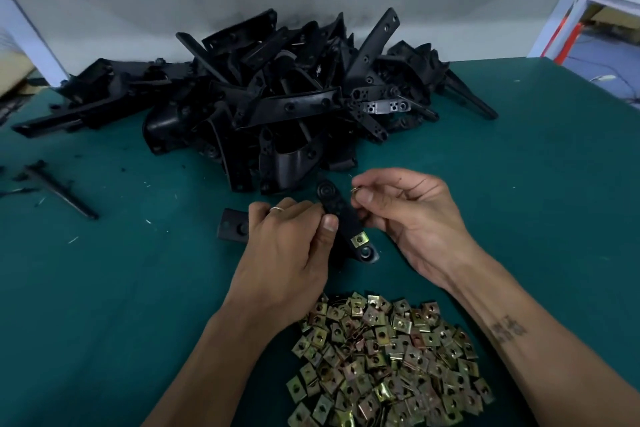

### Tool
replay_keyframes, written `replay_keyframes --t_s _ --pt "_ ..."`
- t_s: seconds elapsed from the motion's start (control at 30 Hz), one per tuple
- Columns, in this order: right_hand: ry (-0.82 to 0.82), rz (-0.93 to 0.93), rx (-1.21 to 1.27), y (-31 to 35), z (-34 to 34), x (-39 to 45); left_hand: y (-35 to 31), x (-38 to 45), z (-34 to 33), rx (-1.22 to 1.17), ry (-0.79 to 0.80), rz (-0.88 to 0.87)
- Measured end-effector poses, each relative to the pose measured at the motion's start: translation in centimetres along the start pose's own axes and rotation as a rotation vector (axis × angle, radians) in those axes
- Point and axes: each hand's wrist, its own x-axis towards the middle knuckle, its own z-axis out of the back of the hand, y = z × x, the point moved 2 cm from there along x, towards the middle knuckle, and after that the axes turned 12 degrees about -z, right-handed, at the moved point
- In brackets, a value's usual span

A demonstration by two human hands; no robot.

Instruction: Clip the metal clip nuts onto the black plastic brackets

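Centrally, between the two hands, a long black plastic bracket (341,218) is being held off the green table (104,288), running diagonally from a round far end to a rounded near end. Left hand (287,246) is gripping the bracket's middle, thumb lying across its top face and fingers curled behind; a ring is showing on one finger. One metal clip nut (360,239) is already sitting on the bracket near its near end, just right of the left thumb. Right hand (405,215) is hovering just right of the bracket's far half, thumb and forefinger pinching a second clip nut (356,189), which is small and mostly hidden; whether it is touching the bracket cannot be told. Below both wrists, a loose pile of clip nuts (388,364) is lying on the table. Beyond the hands, a big heap of black brackets (270,97) is sitting. Just left of the left hand, a small black plate (232,228) is lying flat.
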Motion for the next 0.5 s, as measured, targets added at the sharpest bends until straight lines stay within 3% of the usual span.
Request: replay_keyframes --t_s 0.3,0.5 --pt "-0.084 0.147 -0.247 -0.18 -0.29 -0.39 -0.06 0.05 0.12 0.019 -0.013 -0.004" --pt "-0.113 0.203 -0.243 0.21 -0.54 -0.47 0.16 0.08 0.04 0.022 -0.023 -0.005"
